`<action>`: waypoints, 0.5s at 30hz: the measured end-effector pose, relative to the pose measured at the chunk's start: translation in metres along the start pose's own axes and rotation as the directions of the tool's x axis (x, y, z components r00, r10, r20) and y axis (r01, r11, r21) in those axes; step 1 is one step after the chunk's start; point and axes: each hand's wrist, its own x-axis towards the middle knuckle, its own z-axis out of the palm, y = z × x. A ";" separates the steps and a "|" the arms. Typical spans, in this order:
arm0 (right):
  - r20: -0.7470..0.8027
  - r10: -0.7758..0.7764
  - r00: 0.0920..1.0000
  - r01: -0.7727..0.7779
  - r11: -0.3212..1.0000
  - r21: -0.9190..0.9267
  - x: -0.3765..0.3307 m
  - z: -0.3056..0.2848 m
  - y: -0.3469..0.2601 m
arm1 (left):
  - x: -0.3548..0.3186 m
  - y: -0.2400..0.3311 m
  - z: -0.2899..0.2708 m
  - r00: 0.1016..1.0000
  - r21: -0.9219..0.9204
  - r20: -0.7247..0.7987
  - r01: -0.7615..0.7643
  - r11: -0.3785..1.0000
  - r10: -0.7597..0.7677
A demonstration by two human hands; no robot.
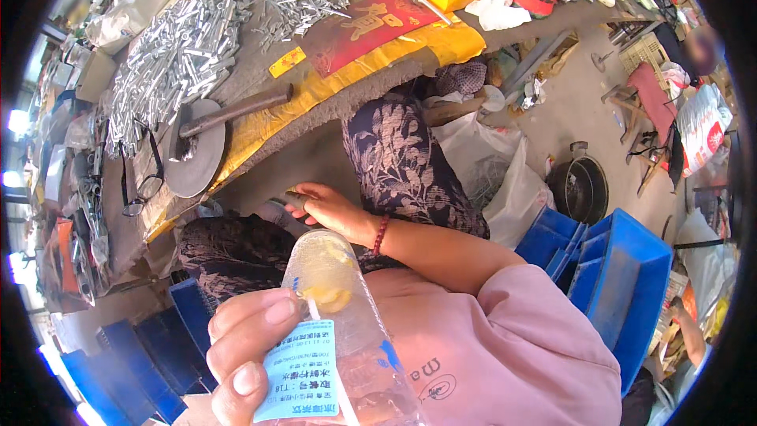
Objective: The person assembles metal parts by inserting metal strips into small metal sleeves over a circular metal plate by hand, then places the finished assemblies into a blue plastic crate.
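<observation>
My left hand is wrapped round a see-through plastic drink cup, raised close in the lower middle and tilted with its base pointing away. Yellow lemon slices lie inside, beside a white straw. A light blue printed label is stuck on its side. Farther off, over my lap, my right hand has its fingers closed round a small brownish thing whose kind I cannot make out. A dark red bead bracelet circles that wrist. Patterned dark trousers cover my legs.
A workbench with a yellow-covered edge stands ahead. It bears heaped silver metal pieces, a hammer on a round grey disc, spectacles and a red sheet. Blue plastic bins and a black pan stand right.
</observation>
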 end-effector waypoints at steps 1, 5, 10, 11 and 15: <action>0.050 -0.041 0.998 0.038 0.998 0.052 -0.002 0.000 0.000 | 0.000 0.002 0.002 1.000 -0.029 -0.017 0.009 1.000 -0.010; 0.260 -0.078 0.963 0.051 0.993 0.110 -0.039 0.006 -0.053 | -0.005 0.006 0.008 0.999 -0.047 -0.024 0.025 0.999 -0.026; 0.193 -0.349 0.917 0.322 0.934 0.158 -0.138 -0.021 -0.134 | -0.009 -0.023 -0.005 0.681 0.130 0.023 0.724 0.678 -0.732; 0.189 -0.499 0.846 0.503 0.864 0.032 -0.158 -0.018 -0.143 | -0.014 -0.037 -0.004 0.664 0.040 0.036 0.746 0.665 -0.747; 0.337 -0.781 0.526 0.778 0.281 -0.562 -0.206 -0.019 -0.165 | -0.013 -0.070 0.044 0.817 -0.268 0.042 0.564 0.781 -0.575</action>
